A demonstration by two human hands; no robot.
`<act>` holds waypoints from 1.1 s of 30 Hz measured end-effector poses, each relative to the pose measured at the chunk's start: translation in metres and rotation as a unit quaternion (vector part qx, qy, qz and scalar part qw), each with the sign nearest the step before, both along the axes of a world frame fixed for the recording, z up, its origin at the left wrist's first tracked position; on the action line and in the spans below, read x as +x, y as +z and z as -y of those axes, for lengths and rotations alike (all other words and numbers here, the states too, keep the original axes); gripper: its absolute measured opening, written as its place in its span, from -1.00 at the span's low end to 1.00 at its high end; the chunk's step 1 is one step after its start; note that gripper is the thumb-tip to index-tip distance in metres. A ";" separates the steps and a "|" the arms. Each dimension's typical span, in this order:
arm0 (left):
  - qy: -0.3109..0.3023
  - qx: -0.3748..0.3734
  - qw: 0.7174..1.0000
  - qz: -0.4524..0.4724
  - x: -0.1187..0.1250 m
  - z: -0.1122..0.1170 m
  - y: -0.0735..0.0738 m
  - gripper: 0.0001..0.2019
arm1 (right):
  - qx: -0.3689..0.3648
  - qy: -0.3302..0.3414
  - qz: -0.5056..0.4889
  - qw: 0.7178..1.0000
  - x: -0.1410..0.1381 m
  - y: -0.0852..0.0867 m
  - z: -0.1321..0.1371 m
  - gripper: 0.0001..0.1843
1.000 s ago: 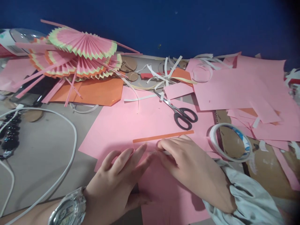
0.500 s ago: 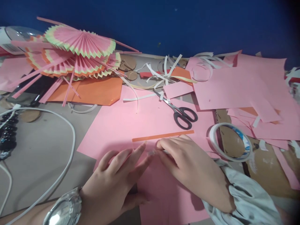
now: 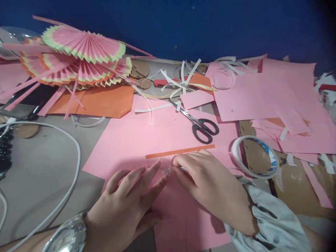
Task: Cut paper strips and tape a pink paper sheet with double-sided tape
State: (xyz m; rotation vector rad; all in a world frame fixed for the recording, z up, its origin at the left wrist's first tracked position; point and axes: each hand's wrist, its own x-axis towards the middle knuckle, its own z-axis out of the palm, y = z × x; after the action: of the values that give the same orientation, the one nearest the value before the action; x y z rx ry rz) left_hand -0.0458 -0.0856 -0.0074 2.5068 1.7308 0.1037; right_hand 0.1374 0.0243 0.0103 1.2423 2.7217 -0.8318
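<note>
My left hand (image 3: 122, 203) lies with its fingers spread, index fingertip on a pink paper sheet (image 3: 170, 204) just below an orange-edged band. That orange paper strip (image 3: 181, 151) runs along the top, above both hands. My right hand (image 3: 210, 190) is closed, thumb and forefinger pinched low over the paper. A small whitish, translucent piece (image 3: 166, 171) shows between the two hands, near the left fingertip. What the right fingers pinch is mostly hidden; a bit of white shows under them. Black-handled scissors (image 3: 204, 131) lie beyond the strip.
A roll of white tape (image 3: 237, 154) stands right of my right hand, on cardboard (image 3: 296, 196). Folded pink paper fans (image 3: 89, 47) lie at the upper left over orange paper (image 3: 105, 101). White paper strips (image 3: 186, 78) are scattered behind the scissors. A white cable (image 3: 78, 154) loops at left.
The whole view has shifted slightly, so things sit a little further left. Both hands keep nearly the same pose; the whitish piece between them has moved very little.
</note>
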 end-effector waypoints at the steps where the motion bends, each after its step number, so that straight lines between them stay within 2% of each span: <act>1: 0.000 0.001 1.000 0.000 0.000 0.000 0.000 -0.44 | -0.003 0.002 0.002 1.000 0.000 0.000 0.000 -0.72; 33: -0.001 0.014 1.000 -0.003 -0.001 -0.002 0.004 -0.51 | -0.003 0.004 0.006 1.000 -0.001 0.000 0.001 -0.76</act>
State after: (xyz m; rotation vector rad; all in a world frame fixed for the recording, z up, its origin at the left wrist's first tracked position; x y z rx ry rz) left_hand -0.0468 -0.0833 -0.0037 2.5308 1.7422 0.1217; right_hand 0.1369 0.0236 0.0101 1.2310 2.7120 -0.8285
